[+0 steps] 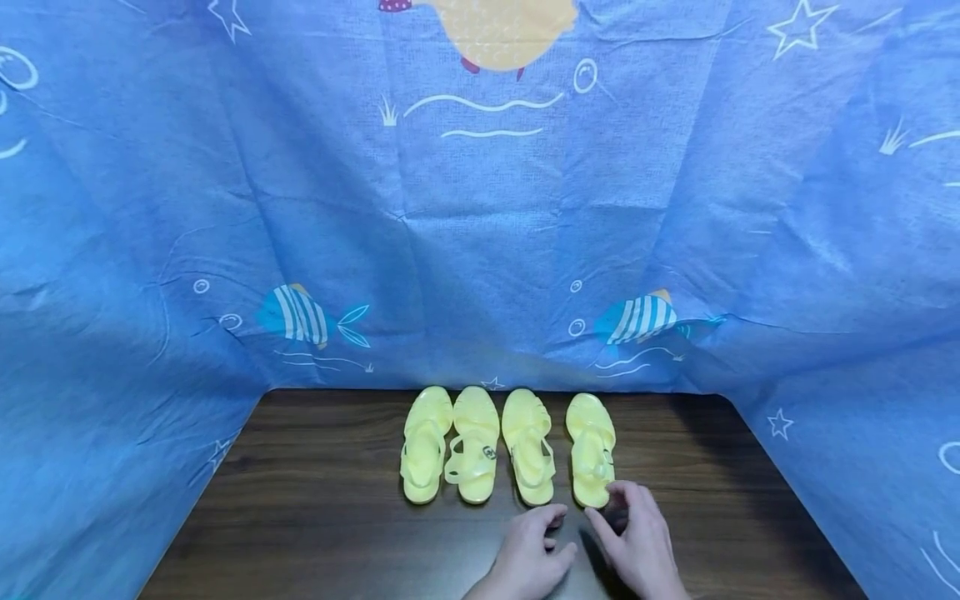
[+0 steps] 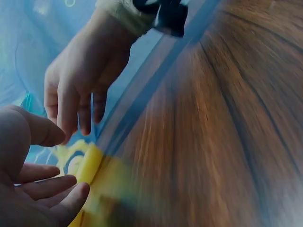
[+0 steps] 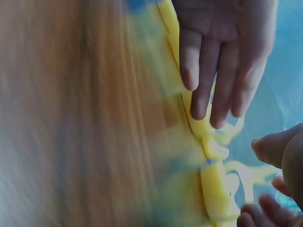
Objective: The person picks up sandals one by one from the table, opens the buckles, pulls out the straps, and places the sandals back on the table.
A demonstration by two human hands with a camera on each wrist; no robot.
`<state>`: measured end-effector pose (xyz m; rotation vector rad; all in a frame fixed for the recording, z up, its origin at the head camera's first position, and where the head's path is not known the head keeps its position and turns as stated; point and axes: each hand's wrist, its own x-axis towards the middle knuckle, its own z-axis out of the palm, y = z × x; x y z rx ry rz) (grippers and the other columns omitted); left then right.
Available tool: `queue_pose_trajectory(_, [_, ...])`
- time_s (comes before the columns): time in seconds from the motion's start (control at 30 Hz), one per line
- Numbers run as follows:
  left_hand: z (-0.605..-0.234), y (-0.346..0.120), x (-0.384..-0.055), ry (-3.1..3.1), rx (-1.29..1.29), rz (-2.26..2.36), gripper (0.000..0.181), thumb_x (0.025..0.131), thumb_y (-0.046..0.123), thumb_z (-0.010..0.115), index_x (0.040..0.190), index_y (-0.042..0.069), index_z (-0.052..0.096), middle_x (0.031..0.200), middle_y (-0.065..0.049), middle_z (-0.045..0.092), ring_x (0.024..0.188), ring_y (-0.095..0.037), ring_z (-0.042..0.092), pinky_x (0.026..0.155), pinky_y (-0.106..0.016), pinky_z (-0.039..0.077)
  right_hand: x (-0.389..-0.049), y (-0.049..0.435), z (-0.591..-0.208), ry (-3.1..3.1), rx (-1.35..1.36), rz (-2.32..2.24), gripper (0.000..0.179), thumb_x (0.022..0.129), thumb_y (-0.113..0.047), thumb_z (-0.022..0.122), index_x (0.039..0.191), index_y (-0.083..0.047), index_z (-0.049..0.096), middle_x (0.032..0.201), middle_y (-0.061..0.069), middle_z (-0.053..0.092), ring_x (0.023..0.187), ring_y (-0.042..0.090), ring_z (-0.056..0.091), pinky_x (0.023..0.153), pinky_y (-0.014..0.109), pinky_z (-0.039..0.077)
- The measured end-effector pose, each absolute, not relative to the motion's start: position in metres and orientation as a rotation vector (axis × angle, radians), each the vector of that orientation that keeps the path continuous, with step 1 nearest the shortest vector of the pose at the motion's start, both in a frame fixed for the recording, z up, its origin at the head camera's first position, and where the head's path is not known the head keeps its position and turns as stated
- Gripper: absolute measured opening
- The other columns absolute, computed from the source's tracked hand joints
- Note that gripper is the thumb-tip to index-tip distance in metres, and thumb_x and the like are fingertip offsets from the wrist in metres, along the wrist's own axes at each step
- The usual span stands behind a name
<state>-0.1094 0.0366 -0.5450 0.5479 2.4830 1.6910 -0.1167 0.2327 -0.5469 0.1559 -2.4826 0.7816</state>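
Observation:
Several yellow jelly sandals stand in a row, toes toward the backdrop: a leftmost sandal (image 1: 431, 408), one with a dark mark on its strap (image 1: 476, 408), a third sandal (image 1: 525, 412), and a rightmost sandal (image 1: 589, 414) set a little apart. My right hand (image 1: 641, 542) is at the heel of the rightmost sandal, thumb and index finger spread around the heel's end. Just below the third sandal's heel is my left hand (image 1: 528, 550), fingers loosely bent and holding nothing. Both wrist views show relaxed fingers over yellow sandals (image 2: 90, 163), partly blurred there.
The sandals stand at the far edge of a dark wood-grain table (image 1: 322, 517). Blue cloth (image 1: 480, 250) printed with fish and stars hangs behind the table and along both sides. A dark strap (image 2: 169, 16) shows on the right wrist.

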Motion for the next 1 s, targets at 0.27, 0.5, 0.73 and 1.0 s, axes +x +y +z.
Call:
queue_pose_trajectory(0.27, [-0.548,0.055,-0.113,2.525,0.6,1.53,0.085,0.095,0.033,0.072,0.155,-0.014,0.034,0.159,-0.03,0.042,0.131,-0.029,0.06,0.108,-0.034,0.052,-0.133,0.251,-0.547,-2.846,0.009,0.926,0.104,0.085,-0.044,0.087,0.153,0.014,0.033,0.14,0.038,0.051,0.119,0.043,0.062,0.095,0.061,0.052])
queue_pose_trajectory(0.5, [-0.554,0.066,-0.126,2.535,0.601,1.56,0.094,0.092,0.029,0.074,0.158,-0.015,0.025,0.162,-0.031,0.035,0.113,-0.019,0.069,0.103,-0.028,0.053,-0.15,0.249,-0.55,-2.865,0.07,0.975,0.101,0.085,-0.043,0.087,0.153,0.012,0.037,0.138,0.033,0.057,0.118,0.041,0.063,0.094,0.058,0.054])
queue_pose_trajectory(0.73, [-0.554,0.07,-0.135,2.383,0.543,1.692,0.094,0.091,0.023,0.077,0.162,-0.008,0.025,0.165,-0.024,0.035,0.119,-0.019,0.067,0.09,-0.022,0.058,-0.152,0.244,-0.55,-2.803,0.102,0.934,0.087,0.085,-0.037,0.088,0.145,0.011,0.049,0.126,0.027,0.063,0.11,0.037,0.064,0.089,0.054,0.054])
queue_pose_trajectory(1.0, [-0.553,0.069,-0.132,2.373,0.554,1.716,0.083,0.091,0.022,0.077,0.156,-0.01,0.036,0.155,-0.022,0.044,0.129,-0.022,0.059,0.094,-0.021,0.056,-0.148,0.244,-0.548,-2.85,-0.016,1.0,0.088,0.08,-0.037,0.092,0.143,0.008,0.052,0.121,0.02,0.066,0.099,0.026,0.066,0.08,0.035,0.057])
